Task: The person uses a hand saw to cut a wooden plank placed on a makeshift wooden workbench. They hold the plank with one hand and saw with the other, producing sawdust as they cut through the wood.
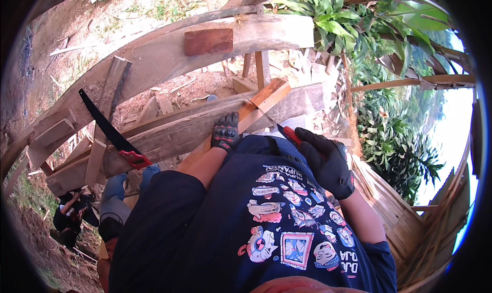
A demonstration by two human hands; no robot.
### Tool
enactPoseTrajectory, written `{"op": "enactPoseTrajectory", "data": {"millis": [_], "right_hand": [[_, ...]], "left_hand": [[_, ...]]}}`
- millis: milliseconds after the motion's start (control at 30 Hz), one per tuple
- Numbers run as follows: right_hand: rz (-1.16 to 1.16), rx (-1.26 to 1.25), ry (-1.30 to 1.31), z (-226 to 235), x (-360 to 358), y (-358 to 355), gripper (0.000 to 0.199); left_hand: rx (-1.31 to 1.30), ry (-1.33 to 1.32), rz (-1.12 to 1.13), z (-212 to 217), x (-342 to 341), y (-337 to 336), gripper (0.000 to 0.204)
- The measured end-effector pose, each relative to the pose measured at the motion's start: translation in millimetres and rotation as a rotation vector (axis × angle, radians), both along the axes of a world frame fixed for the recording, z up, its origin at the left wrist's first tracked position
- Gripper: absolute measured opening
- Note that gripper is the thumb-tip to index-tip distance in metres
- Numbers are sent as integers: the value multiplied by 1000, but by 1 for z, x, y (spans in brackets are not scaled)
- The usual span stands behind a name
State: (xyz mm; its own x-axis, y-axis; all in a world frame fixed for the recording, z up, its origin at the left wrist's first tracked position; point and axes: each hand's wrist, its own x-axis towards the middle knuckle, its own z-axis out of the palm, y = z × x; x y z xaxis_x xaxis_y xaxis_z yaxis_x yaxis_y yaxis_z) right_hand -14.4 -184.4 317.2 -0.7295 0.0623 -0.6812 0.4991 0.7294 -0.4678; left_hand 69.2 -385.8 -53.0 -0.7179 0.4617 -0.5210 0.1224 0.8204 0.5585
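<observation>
Head view: outdoor timber frame over bare dirt, leafy plants to the right. Left hand (225, 131), gloved, presses flat on an orange-brown board (256, 106) lying across a grey beam (169, 134). Right hand (325, 160), gloved, is clenched around a red-handled saw (284, 131) cutting the board.

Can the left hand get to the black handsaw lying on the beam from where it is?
Probably yes. The left hand presses the plank; the handsaw lies on the beam further left, with nothing in between.
</observation>
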Motion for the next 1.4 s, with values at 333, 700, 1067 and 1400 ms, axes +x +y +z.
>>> {"op": "enactPoseTrajectory", "data": {"millis": [333, 700, 1067, 1400], "right_hand": [[-38, -2, 64, -40, 8, 0, 38], [128, -6, 144, -72, 21, -8, 40], [64, -4, 77, -82, 3, -25, 40], [87, -9, 175, -120, 3, -13, 38]], "left_hand": [[21, 69, -10, -9, 7, -1, 68], [-2, 72, -25, -4, 7, 0, 63], [16, 36, 1, -2, 2, 1, 62], [-61, 40, -29, -19, 8, 5, 69]]}}
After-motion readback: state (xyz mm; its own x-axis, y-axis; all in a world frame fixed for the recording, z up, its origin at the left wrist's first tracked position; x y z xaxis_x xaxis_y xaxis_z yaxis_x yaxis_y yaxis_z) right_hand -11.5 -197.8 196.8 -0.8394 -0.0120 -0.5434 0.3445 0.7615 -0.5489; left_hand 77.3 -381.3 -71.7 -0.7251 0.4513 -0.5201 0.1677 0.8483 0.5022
